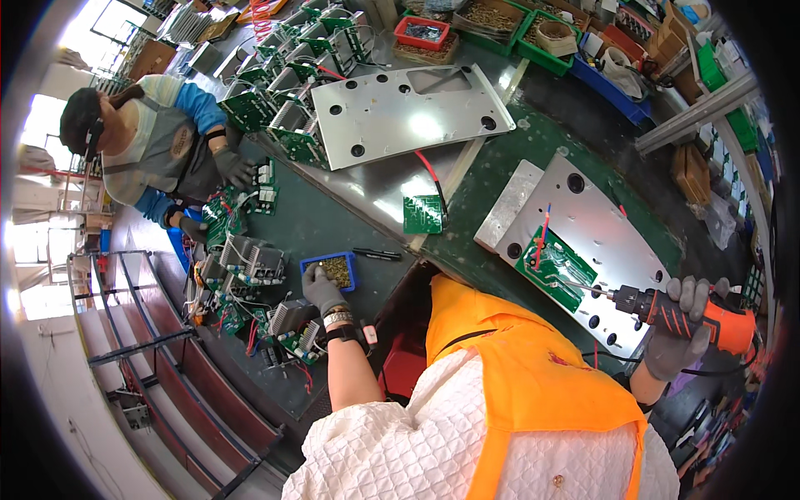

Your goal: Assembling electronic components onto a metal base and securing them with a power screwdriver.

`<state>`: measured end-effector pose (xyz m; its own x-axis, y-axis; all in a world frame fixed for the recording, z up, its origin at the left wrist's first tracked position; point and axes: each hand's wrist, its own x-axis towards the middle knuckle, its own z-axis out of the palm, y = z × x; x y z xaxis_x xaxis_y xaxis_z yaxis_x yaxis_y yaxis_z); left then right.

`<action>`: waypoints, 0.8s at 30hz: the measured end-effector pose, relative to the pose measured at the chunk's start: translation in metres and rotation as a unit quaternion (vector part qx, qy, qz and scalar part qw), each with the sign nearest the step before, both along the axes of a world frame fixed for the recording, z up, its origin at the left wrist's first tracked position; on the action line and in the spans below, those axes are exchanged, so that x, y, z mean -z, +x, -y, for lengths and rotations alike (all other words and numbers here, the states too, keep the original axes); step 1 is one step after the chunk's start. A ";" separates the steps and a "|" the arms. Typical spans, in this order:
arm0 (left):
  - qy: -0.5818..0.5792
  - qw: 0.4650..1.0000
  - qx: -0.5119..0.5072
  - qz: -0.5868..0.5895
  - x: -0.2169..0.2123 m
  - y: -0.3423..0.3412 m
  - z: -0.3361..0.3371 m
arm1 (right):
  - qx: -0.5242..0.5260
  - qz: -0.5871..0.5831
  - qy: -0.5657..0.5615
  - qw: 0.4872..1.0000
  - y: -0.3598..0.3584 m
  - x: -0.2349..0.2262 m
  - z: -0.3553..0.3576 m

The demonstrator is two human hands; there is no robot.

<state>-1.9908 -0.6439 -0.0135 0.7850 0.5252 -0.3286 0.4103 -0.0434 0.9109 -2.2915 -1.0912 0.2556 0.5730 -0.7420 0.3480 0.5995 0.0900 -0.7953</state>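
My right hand (673, 337), in a grey glove, is wrapped round an orange and black electric screwdriver (727, 327). Its long bit points left over a green circuit board (575, 271), which lies on a silver metal plate (612, 225) with black round feet or plugs. Whether the tip touches the board is too small to tell. At the left edge of a blue tray (351, 283) of small brass-coloured screws (337, 270) is my gloved left hand (322, 292). Its fingertips are pinched together, and what they hold, if anything, cannot be made out.
Another silver plate (400, 112) lies across the far bench beside rows of heatsink boards (304, 112). A small green board (423, 214) and a black pen (377, 254) lie nearer. Wired assemblies (250, 262) stand at left, where a co-worker (158, 150) handles boards. Parts bins (546, 42) line the back.
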 end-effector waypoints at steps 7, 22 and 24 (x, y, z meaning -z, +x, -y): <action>-0.682 0.686 0.247 0.049 -0.098 -0.015 0.098 | -0.003 0.042 0.022 0.999 -0.004 -0.018 0.006; -0.298 0.559 0.749 -0.191 -0.180 -0.115 0.284 | 0.051 0.114 -0.032 0.992 -0.036 -0.003 -0.032; -0.290 0.546 0.759 -0.203 -0.183 -0.118 0.287 | 0.068 0.120 -0.027 0.990 -0.037 0.002 -0.036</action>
